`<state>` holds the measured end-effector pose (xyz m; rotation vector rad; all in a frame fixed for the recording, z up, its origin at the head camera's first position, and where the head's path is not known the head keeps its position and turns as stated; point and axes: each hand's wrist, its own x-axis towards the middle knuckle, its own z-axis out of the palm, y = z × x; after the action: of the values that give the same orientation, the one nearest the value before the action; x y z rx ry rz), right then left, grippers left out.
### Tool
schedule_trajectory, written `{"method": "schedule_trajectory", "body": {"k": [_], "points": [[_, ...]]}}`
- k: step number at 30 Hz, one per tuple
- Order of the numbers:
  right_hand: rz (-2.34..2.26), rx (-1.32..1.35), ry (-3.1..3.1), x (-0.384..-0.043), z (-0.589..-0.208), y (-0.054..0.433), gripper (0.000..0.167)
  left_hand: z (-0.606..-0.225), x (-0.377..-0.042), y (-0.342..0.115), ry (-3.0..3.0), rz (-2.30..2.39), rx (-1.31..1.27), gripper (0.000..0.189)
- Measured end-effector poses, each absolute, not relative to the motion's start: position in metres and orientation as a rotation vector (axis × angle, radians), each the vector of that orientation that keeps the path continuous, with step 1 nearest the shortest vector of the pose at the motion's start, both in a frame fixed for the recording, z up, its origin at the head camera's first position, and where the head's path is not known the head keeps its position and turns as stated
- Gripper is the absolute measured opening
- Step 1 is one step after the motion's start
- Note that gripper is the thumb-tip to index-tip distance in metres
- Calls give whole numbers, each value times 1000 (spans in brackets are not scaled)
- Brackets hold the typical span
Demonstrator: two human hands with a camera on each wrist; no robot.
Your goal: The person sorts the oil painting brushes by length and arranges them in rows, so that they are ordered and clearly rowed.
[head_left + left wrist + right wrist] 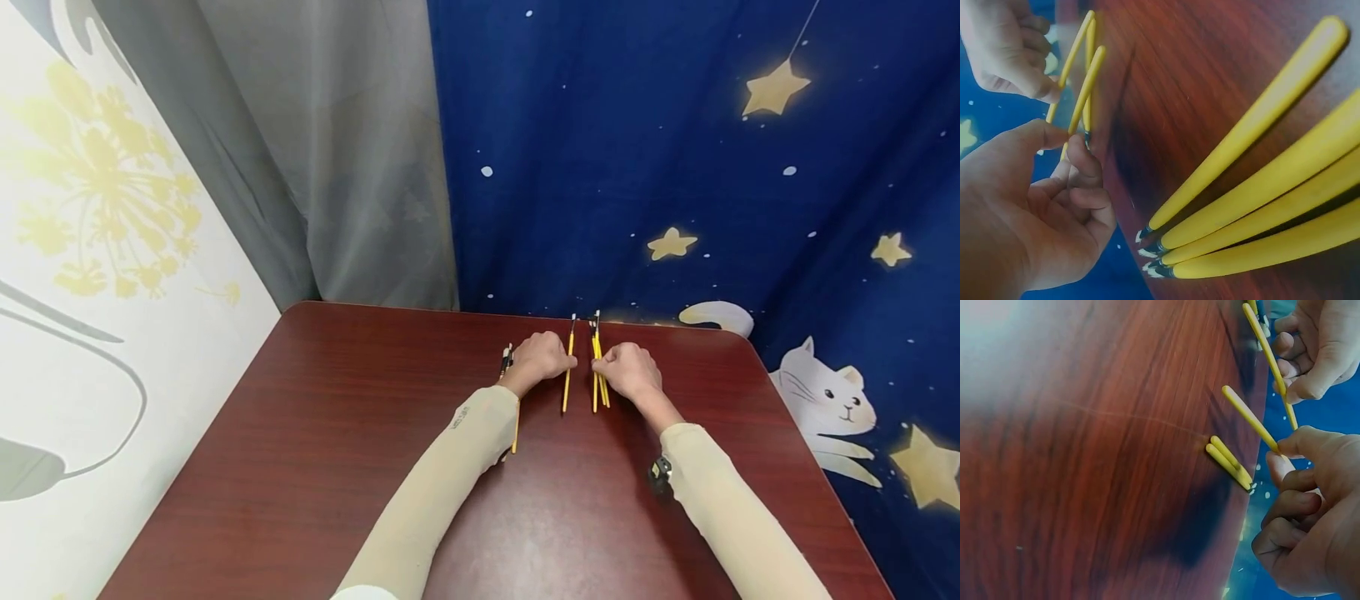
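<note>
Between thumb and forefinger, my left hand [538, 358] pinches a yellow-handled paintbrush [567, 379] near the back of the table. Another yellow paintbrush [1249, 417] is pinched by my right hand [632, 368]. Both held brushes have their plain handle ends toward me and their bristles toward the back. Two more paintbrushes [1227, 464] lie side by side on the table beside the right hand's brush. Several yellow paintbrushes [1254, 125] with dark ferrules and pale bristles lie by my left wrist; in the head view my left forearm partly covers them.
The dark red wooden table [337, 433] has its back edge just beyond the brushes. Behind it hang a grey curtain [375, 167] and a blue star-patterned curtain [585, 150]. A white patterned wall [187, 333] stands at the left.
</note>
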<state>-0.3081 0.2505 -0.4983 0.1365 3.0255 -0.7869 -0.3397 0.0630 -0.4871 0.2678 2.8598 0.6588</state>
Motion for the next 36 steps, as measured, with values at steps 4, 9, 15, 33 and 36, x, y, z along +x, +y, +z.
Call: {"method": "schedule_trajectory", "body": {"k": [4, 9, 15, 33, 36], "points": [[-741, 148, 3040, -316, -501, 249, 25, -489, -348, 67, 2857, 606, 268, 52], [-711, 143, 3047, -323, -501, 247, 24, -488, -349, 73, 2843, 568, 219, 46], [-684, 123, 3029, -329, -501, 247, 27, -491, -349, 80, 2847, 554, 177, 43], [-634, 158, 3014, -338, -510, 241, 28, -502, -361, 91, 2827, 641, 69, 31], [-637, 178, 3037, -335, -514, 239, 30, -506, -364, 92, 2809, 634, 66, 31]]}}
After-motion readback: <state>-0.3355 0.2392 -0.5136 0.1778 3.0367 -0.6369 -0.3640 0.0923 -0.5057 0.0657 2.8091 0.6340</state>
